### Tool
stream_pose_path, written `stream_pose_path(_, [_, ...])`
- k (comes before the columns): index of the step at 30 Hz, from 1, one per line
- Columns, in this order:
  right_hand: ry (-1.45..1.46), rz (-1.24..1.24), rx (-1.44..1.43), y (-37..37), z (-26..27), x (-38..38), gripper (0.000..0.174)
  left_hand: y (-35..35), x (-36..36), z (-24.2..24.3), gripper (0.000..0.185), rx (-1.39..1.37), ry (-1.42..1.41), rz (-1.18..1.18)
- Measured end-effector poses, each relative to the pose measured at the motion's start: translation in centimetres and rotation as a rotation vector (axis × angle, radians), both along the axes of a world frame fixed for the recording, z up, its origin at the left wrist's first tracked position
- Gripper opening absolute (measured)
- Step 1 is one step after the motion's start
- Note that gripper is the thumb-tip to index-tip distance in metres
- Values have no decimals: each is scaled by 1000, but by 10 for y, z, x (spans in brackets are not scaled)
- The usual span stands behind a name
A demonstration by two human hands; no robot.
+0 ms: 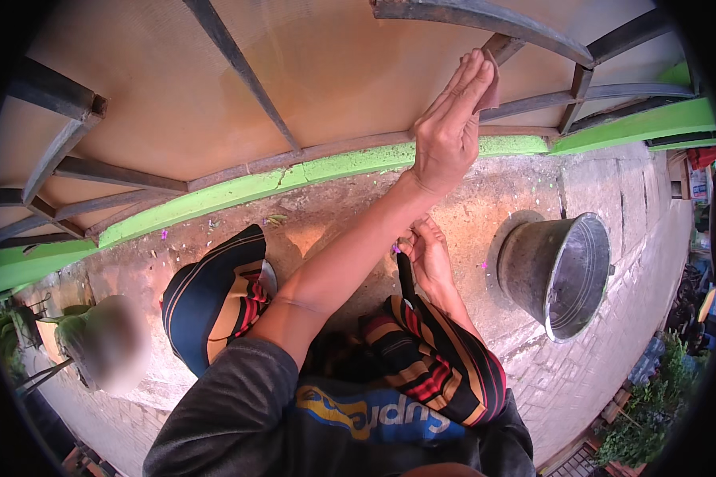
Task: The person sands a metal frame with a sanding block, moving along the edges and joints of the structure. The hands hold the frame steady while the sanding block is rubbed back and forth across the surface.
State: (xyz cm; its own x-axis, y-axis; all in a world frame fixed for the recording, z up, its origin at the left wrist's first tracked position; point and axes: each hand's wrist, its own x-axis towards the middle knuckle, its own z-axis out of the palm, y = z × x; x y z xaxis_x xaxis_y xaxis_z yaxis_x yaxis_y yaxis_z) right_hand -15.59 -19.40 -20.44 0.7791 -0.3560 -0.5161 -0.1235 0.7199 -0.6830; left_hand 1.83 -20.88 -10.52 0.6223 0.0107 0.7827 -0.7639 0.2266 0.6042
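My left hand (447,128) reaches across to the upper right, its fingers stretched along a folded brown sheet (490,89) that looks like sandpaper. The sheet is pressed to a square metal bar (502,49) of a frame (483,15). Below it, my right hand (432,256) is bent near my knee, its fingertips partly hidden by my left forearm. A black strip (405,274) runs up beside those fingers; whether they grip it cannot be told. A striped cloth (429,364) covers my knees.
A dented metal bucket (522,265) lies tilted on the concrete floor (358,200) at right. Brown panelling (155,89) stands behind the metal frame. A green painted ledge (268,185) runs beneath it. Potted plants (650,411) line the lower right; a blurred shape (119,346) is at left.
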Motion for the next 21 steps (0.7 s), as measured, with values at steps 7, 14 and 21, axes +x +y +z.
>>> stream_pose_path(7, [-15,6,6,3,-12,4,19,-4,-2,31,35,-85,54,-81])
stream_pose_path(14, [-7,19,-12,0,-3,7,19,-2,-5,-9,33,-28,42,10])
stream_pose_path(21, [45,10,31,13,-5,-3,19,2,0,6,27,-41,-6,18])
